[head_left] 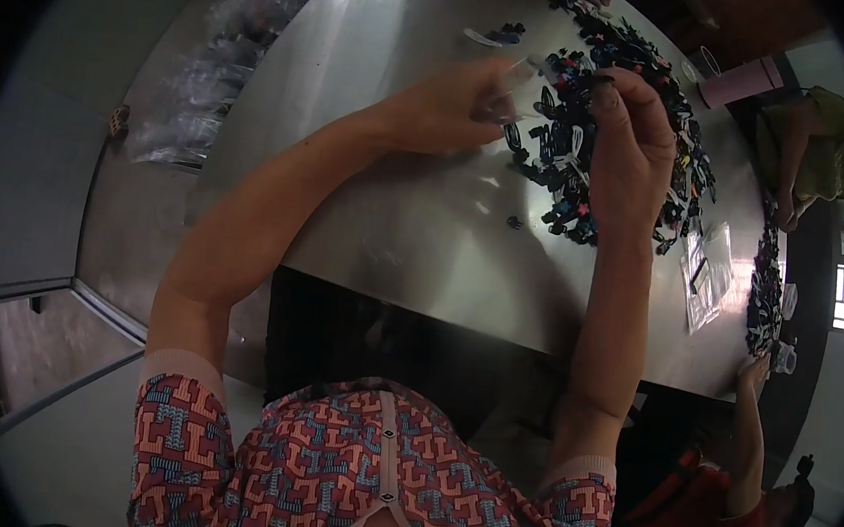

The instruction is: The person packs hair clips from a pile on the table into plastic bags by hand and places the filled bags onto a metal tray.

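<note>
My left hand (456,106) is closed on a small clear plastic bag (515,83), held above the table near the pile's left side. My right hand (638,147) hovers over the pile, thumb and fingers pinched together on a small dark piece (604,81) that looks like a hair clip. Beneath and around it spreads a big heap of hair clips (568,146), mostly black, with white, blue, red and yellow bits among them. A few clips (502,37) lie apart beyond my left hand.
Flat clear bags (705,273) lie on the metal table (396,221) right of the heap. A pink cylinder (741,83) stands farther back. Co-workers sit along the right; one hand (754,371) is beside another clip row (765,283). Clear plastic bags (197,83) pile up at left.
</note>
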Tool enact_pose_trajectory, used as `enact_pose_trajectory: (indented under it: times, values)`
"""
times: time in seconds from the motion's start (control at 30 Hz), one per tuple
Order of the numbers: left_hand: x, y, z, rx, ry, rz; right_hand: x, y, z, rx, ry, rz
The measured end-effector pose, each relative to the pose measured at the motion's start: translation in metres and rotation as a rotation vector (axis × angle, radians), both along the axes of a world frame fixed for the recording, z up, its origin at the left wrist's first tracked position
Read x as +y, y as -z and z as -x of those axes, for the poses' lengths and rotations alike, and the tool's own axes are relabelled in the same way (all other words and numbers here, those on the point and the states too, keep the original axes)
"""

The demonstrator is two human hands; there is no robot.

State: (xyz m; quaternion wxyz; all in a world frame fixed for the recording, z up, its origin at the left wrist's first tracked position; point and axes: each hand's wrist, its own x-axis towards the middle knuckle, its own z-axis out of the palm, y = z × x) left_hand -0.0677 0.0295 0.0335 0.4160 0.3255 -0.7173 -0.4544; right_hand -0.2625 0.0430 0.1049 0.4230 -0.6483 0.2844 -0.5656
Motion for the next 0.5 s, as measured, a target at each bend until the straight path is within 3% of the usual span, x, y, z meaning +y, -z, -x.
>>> enact_pose_trajectory:
  times: [0.1,0.17,0.5]
  values:
    - [0.001,0.002,0.002,-0.045,-0.013,0.02,-0.004,0.014,-0.008,-0.054,-0.069,0.05]
    - [-0.001,0.008,0.005,0.176,0.056,0.046,-0.009,0.022,-0.009,0.03,-0.019,0.134]
    - [-0.007,0.013,0.005,0.112,0.089,0.138,-0.014,0.038,-0.01,0.268,0.167,0.269]
